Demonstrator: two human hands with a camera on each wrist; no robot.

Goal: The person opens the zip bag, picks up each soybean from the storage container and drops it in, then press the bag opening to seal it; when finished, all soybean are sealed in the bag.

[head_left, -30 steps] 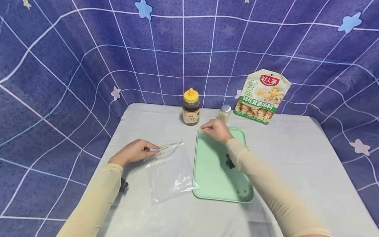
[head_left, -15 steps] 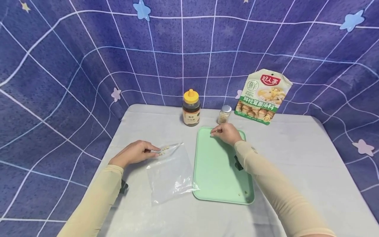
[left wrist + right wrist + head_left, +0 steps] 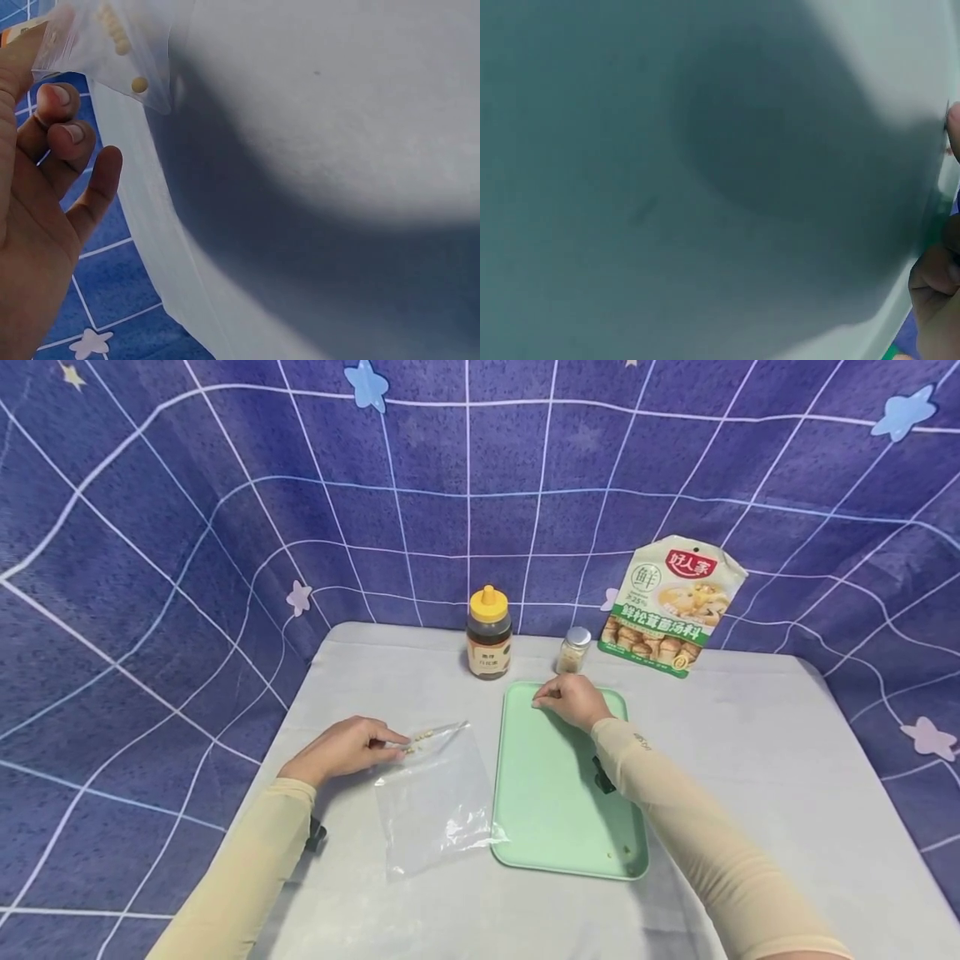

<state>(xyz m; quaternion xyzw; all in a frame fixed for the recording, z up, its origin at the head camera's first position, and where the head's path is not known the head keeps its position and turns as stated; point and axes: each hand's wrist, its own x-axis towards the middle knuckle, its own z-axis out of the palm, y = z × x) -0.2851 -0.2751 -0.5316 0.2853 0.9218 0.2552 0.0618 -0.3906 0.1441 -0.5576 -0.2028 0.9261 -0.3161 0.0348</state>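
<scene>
In the head view my left hand pinches the upper left edge of a clear plastic bag, which lies flat on the table. Several small round yellowish beans show inside the bag in the left wrist view, close to the fingers. My right hand is over the far end of a pale green tray, its fingers curled and the fingertips low at the tray's surface. Whether anything is between those fingertips is hidden. Several tiny bits lie in the tray's near right corner.
Behind the tray stand a honey bottle with a yellow cap and a small glass jar with a silver lid. A soup seasoning pouch leans at the back right. A blue patterned curtain encloses the table.
My right hand has moved a little right and toward me, from the tray's far left corner to a spot inside its far end, then stays there. The left hand keeps its place on the bag.
</scene>
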